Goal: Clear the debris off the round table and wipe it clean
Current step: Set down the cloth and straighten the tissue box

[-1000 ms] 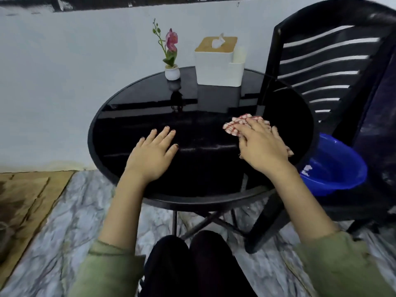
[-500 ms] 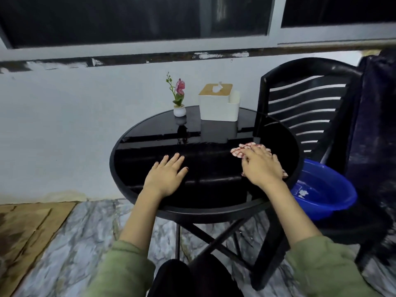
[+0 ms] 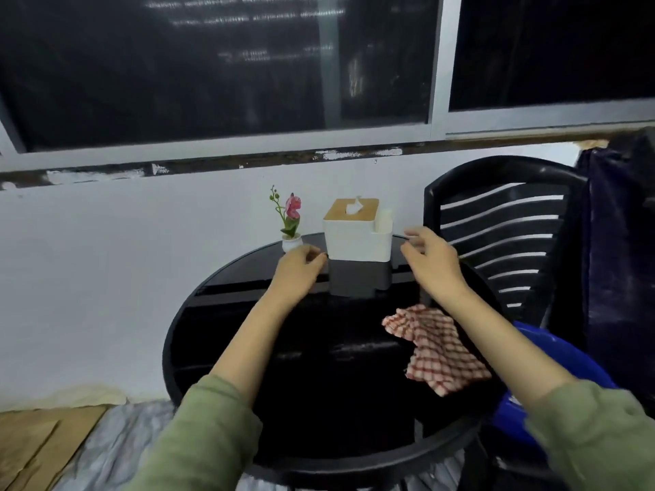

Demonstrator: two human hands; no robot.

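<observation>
The round black glass table [image 3: 269, 352] fills the middle of the view. A red-and-white checked cloth [image 3: 437, 345] lies loose on its right side, with no hand on it. At the far edge stands a white tissue box [image 3: 356, 230] with a wooden lid. My left hand [image 3: 299, 269] is just left of the box's base, fingers loosely curled and holding nothing. My right hand [image 3: 430, 258] hovers just right of the box, fingers spread and relaxed. Neither hand plainly touches the box.
A small potted pink flower [image 3: 291, 221] stands left of the tissue box. A black slatted plastic chair [image 3: 507, 235] is at the right with a blue basin [image 3: 553, 384] on its seat. White wall and dark windows lie behind; marble floor below.
My right hand has left the checked cloth, which stays on the table. Both hands have moved forward to either side of the tissue box. The camera has tilted up.
</observation>
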